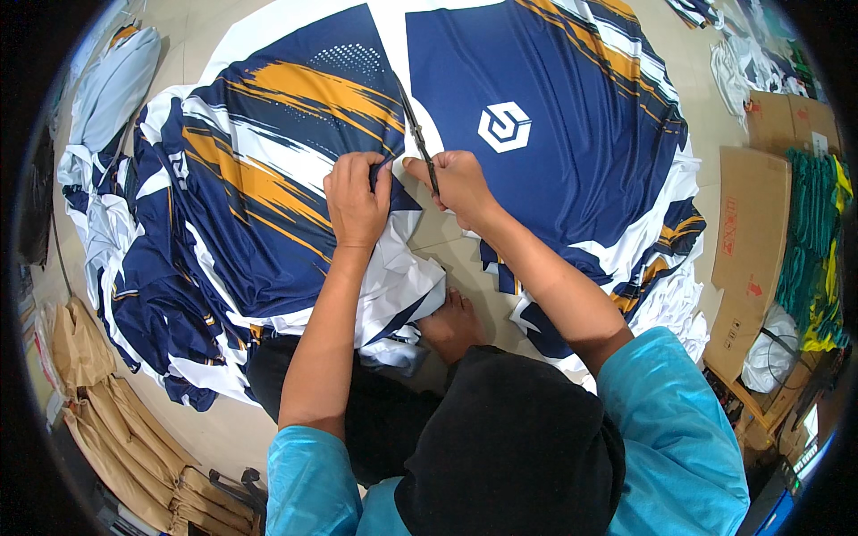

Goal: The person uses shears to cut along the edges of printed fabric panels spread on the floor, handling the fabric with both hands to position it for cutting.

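My right hand (pixel 458 186) grips a pair of dark scissors (pixel 416 129), whose long blades point away from me. They lie at the edge of a printed fabric panel (pixel 277 192) in navy, orange and white, where a white gap splits it from the panel on the right. My left hand (pixel 357 196) is closed on the left panel's edge, close beside the scissors. To the right spreads a navy fabric panel (pixel 554 134) bearing a white hexagonal emblem. White fabric (pixel 398 277) hangs in folds below my left hand.
Crumpled printed cloth (pixel 161 295) is heaped at the left. Cardboard boxes (pixel 751 259) and green and yellow cloth (pixel 813 259) stand at the right. Brown wrapped bundles (pixel 125 438) sit at lower left. A bare foot (pixel 453 323) rests on the tiled floor (pixel 465 259) between the fabrics.
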The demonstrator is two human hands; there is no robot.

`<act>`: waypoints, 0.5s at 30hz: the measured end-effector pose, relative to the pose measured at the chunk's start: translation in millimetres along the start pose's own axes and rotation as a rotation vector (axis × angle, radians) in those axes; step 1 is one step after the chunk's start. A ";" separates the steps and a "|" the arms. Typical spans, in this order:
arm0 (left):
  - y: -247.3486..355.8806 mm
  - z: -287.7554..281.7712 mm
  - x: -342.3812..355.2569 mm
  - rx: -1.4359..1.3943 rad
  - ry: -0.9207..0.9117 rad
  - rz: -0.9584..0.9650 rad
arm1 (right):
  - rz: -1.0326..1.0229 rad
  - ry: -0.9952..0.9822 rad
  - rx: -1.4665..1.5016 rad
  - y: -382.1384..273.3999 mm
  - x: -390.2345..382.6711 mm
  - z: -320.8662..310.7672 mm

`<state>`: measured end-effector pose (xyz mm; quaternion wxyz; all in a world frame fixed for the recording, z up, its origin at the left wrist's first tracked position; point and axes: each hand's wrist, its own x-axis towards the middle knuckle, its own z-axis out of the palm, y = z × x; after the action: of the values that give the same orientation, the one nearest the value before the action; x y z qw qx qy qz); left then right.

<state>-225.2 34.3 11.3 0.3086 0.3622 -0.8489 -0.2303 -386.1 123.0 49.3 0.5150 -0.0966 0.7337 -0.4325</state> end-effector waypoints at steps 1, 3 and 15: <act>0.0 0.5 0.0 -0.001 -0.003 -0.001 | -0.007 0.002 0.005 0.9 0.5 0.0; -0.3 1.0 0.3 -0.002 -0.008 -0.004 | -0.020 0.004 0.015 3.7 2.0 0.8; -0.1 0.5 0.1 0.004 -0.009 -0.005 | -0.016 -0.017 0.025 3.6 0.9 0.6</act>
<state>-225.6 34.2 11.0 0.3033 0.3639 -0.8498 -0.2311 -384.9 124.4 46.0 0.5191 -0.0997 0.7231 -0.4447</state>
